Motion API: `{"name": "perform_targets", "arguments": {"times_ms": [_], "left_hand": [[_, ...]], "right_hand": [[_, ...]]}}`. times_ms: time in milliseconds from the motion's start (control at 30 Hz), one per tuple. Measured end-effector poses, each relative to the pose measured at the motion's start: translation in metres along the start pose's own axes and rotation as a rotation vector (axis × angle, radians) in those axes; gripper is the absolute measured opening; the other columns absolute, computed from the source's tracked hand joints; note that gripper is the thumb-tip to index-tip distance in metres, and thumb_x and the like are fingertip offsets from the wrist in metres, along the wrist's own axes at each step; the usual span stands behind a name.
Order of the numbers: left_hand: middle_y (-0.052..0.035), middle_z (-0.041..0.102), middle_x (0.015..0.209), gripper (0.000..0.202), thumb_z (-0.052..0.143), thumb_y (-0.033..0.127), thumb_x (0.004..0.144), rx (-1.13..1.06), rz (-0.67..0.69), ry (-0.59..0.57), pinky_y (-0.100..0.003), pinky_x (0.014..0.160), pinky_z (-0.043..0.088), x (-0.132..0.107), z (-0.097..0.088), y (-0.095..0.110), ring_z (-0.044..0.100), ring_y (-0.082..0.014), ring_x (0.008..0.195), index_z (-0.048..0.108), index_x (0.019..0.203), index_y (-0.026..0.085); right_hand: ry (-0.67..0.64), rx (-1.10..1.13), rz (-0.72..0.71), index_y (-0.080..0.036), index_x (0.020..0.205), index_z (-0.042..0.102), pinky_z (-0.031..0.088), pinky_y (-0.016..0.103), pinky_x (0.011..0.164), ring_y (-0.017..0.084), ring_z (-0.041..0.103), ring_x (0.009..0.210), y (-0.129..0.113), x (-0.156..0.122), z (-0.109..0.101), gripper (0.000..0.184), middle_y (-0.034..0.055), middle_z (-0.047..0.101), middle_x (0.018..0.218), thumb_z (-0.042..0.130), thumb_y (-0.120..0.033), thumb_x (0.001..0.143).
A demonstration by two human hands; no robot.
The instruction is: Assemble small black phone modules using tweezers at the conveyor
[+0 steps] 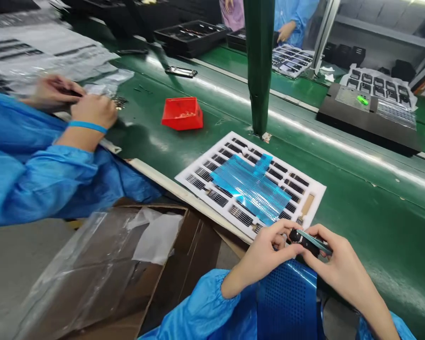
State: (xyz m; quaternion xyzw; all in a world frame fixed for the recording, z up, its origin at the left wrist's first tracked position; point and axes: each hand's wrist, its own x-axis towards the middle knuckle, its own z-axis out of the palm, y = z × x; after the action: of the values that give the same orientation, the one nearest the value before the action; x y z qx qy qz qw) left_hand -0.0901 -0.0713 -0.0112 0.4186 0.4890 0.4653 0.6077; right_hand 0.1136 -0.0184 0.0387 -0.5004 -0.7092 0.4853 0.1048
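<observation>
My left hand (267, 250) and my right hand (335, 259) meet over the near edge of the green belt, both gripping a small dark rectangular part (306, 240) with a shiny face. Just beyond them lies a white foam tray (315, 191) with rows of small dark parts in its slots. Strips of blue film (250, 182) lie across the tray's middle. A sheet of dotted blue film (286, 297) hangs below my hands, over my lap.
A co-worker's hands (76, 101) in blue sleeves work at the left. A red bin (182, 113) and a green post (259, 66) stand on the belt (375, 198). An open cardboard box (102, 269) with plastic liner sits lower left. Black trays and another person are at the back.
</observation>
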Motion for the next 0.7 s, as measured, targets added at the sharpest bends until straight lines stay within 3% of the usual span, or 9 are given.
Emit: {"name": "perform_targets", "arguments": {"times_ms": [133, 200, 267, 467, 567, 700], "left_hand": [[0.0044, 0.059, 0.075, 0.029, 0.079, 0.036, 0.093, 0.036, 0.030, 0.010, -0.023, 0.059, 0.037, 0.000, -0.009, 0.003, 0.047, -0.0089, 0.058, 0.073, 0.115, 0.019], [0.0035, 0.061, 0.078, 0.027, 0.080, 0.035, 0.092, 0.037, 0.039, -0.024, -0.023, 0.060, 0.040, 0.000, -0.013, 0.007, 0.049, -0.0094, 0.059, 0.074, 0.113, 0.019], [0.0049, 0.058, 0.072, 0.026, 0.079, 0.035, 0.093, 0.051, 0.051, -0.054, -0.024, 0.060, 0.041, 0.001, -0.017, 0.008, 0.049, -0.0106, 0.059, 0.075, 0.113, 0.020], [0.0093, 0.045, 0.061, 0.028, 0.075, 0.036, 0.096, 0.078, 0.091, -0.122, -0.024, 0.057, 0.035, 0.010, -0.014, 0.004, 0.042, -0.0104, 0.055, 0.075, 0.119, 0.019], [0.0052, 0.058, 0.073, 0.036, 0.074, 0.034, 0.097, 0.048, 0.082, -0.065, -0.024, 0.058, 0.036, 0.016, -0.010, 0.001, 0.046, -0.0095, 0.057, 0.074, 0.130, 0.020], [-0.0022, 0.072, 0.090, 0.047, 0.071, 0.036, 0.101, 0.013, 0.035, -0.017, -0.024, 0.059, 0.042, 0.023, -0.008, -0.003, 0.061, -0.0131, 0.067, 0.067, 0.145, 0.020]], "right_hand": [[-0.085, 0.106, -0.003, -0.030, 0.119, 0.077, 0.057, 0.031, 0.081, 0.024, 0.074, 0.103, 0.002, 0.008, 0.001, 0.031, 0.0026, 0.081, 0.118, 0.074, -0.054, 0.100], [-0.128, 0.177, -0.010, -0.028, 0.120, 0.079, 0.058, 0.032, 0.091, 0.026, 0.074, 0.111, 0.005, 0.011, -0.005, 0.033, 0.0031, 0.081, 0.119, 0.073, -0.055, 0.101], [-0.171, 0.205, -0.007, -0.026, 0.111, 0.082, 0.056, 0.032, 0.093, 0.025, 0.073, 0.105, 0.007, 0.014, -0.011, 0.031, 0.0025, 0.082, 0.109, 0.072, -0.054, 0.103], [-0.223, 0.274, 0.022, -0.021, 0.098, 0.079, 0.050, 0.030, 0.080, 0.019, 0.063, 0.084, 0.018, 0.021, -0.015, 0.031, 0.0009, 0.075, 0.089, 0.075, -0.052, 0.098], [-0.123, 0.303, 0.038, -0.020, 0.094, 0.076, 0.047, 0.030, 0.073, 0.018, 0.058, 0.078, 0.023, 0.024, -0.015, 0.034, 0.0007, 0.070, 0.084, 0.077, -0.054, 0.094], [0.281, 0.127, 0.097, -0.022, 0.091, 0.073, 0.045, 0.031, 0.068, 0.019, 0.058, 0.073, 0.020, 0.036, -0.018, 0.035, 0.0019, 0.071, 0.081, 0.075, -0.057, 0.091]]}}
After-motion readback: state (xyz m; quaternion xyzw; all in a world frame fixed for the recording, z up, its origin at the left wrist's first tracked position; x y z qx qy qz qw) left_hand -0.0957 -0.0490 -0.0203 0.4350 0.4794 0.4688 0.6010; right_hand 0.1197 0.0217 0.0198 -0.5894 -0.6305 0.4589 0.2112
